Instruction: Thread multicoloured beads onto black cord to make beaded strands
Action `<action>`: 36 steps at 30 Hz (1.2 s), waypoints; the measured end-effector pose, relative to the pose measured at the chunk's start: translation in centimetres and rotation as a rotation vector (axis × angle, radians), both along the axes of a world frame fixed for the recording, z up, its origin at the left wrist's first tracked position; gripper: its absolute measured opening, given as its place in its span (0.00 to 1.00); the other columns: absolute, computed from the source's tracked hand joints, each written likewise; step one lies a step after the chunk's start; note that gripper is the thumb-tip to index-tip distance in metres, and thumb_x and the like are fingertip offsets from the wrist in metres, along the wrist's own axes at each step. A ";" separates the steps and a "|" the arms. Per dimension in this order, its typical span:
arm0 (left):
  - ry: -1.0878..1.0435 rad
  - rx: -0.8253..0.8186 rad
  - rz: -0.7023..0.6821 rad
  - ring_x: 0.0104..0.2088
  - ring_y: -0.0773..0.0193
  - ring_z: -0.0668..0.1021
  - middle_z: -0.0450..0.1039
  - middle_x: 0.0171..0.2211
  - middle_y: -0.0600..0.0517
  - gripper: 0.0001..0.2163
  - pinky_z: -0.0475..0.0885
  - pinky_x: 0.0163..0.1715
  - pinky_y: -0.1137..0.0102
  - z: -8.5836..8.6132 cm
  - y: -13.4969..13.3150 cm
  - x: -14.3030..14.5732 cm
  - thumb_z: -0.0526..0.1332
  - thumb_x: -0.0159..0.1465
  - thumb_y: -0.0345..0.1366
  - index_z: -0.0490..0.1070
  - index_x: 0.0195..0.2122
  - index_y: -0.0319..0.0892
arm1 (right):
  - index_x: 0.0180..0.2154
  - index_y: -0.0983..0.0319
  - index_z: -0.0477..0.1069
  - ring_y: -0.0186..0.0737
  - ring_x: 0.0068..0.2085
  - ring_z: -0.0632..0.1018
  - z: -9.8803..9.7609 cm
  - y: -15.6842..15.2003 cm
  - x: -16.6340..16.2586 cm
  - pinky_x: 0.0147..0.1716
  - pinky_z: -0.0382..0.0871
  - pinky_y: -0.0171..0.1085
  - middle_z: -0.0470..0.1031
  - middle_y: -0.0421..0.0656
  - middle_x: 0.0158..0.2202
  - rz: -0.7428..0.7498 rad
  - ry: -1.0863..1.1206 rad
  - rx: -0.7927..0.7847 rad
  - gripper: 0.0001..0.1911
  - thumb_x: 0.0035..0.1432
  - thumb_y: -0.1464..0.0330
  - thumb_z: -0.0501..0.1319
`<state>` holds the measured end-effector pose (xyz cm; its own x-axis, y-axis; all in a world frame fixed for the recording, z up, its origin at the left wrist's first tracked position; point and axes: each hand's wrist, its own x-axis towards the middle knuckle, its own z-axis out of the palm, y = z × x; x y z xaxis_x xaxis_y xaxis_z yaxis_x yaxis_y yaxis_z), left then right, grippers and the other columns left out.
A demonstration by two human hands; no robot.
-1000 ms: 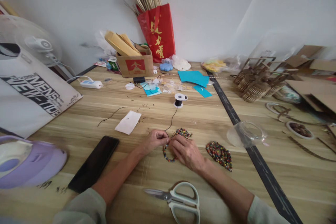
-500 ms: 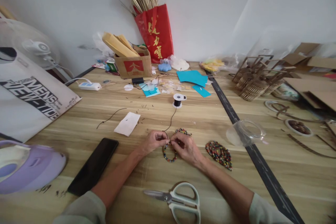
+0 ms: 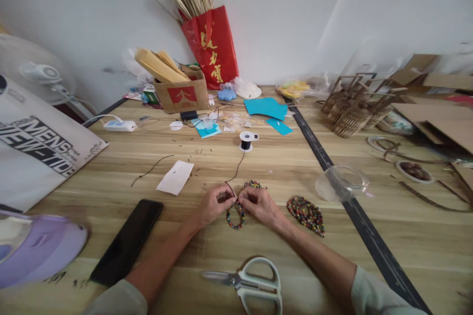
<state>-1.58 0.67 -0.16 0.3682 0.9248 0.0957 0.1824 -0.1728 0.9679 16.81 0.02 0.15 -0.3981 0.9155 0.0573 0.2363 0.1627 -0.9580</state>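
Observation:
My left hand (image 3: 213, 203) and my right hand (image 3: 259, 204) meet at the middle of the wooden table (image 3: 258, 256), both pinched on the ends of a small loop of coloured beads (image 3: 234, 218) that lies between them. A thin black cord (image 3: 236, 172) runs from my fingers back to a small white spool (image 3: 247, 141). Just behind my right hand lies another cluster of strung beads (image 3: 254, 184). To the right of that hand lies a heap of loose coloured beads (image 3: 306, 212).
White-handled scissors (image 3: 254, 281) lie near the front edge. A black phone (image 3: 127, 240) and a white paper scrap (image 3: 175, 177) are on the left, a clear plastic lid (image 3: 342, 182) on the right. A cardboard box (image 3: 180, 91), a red bag (image 3: 210, 47) and blue paper (image 3: 266, 107) stand at the back.
My hands have drawn a little closer to me and the bead loop between them looks narrower. The view has shifted slightly to the right.

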 end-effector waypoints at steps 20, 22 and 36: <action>0.118 0.279 0.065 0.30 0.64 0.75 0.74 0.27 0.50 0.05 0.69 0.34 0.72 0.6 -0.7 0.4 0.61 0.60 0.33 0.73 0.29 0.38 | 0.30 0.64 0.69 0.29 0.20 0.72 0.1 0.4 -0.3 0.18 0.65 0.27 0.74 0.38 0.23 0.023 0.268 -0.369 0.13 0.47 0.61 0.65; 0.113 0.299 0.061 0.30 0.64 0.75 0.74 0.27 0.50 0.05 0.69 0.34 0.72 0.7 -0.7 0.4 0.61 0.60 0.33 0.73 0.29 0.39 | 0.29 0.64 0.69 0.29 0.20 0.72 0.0 0.4 -0.2 0.17 0.65 0.27 0.74 0.38 0.22 0.035 0.277 -0.373 0.14 0.47 0.60 0.66; 0.111 0.377 0.062 0.31 0.65 0.76 0.74 0.28 0.50 0.05 0.69 0.34 0.73 0.5 -0.7 0.4 0.61 0.61 0.32 0.72 0.29 0.38 | 0.30 0.63 0.67 0.31 0.21 0.71 -0.1 0.3 -0.2 0.19 0.63 0.28 0.72 0.38 0.22 0.058 0.218 -0.275 0.12 0.52 0.60 0.62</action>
<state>-1.23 -0.05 0.33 0.3402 0.8530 0.3958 0.3032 -0.4979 0.8125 16.65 0.29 0.03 -0.4557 0.8846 -0.0991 0.0194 -0.1014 -0.9947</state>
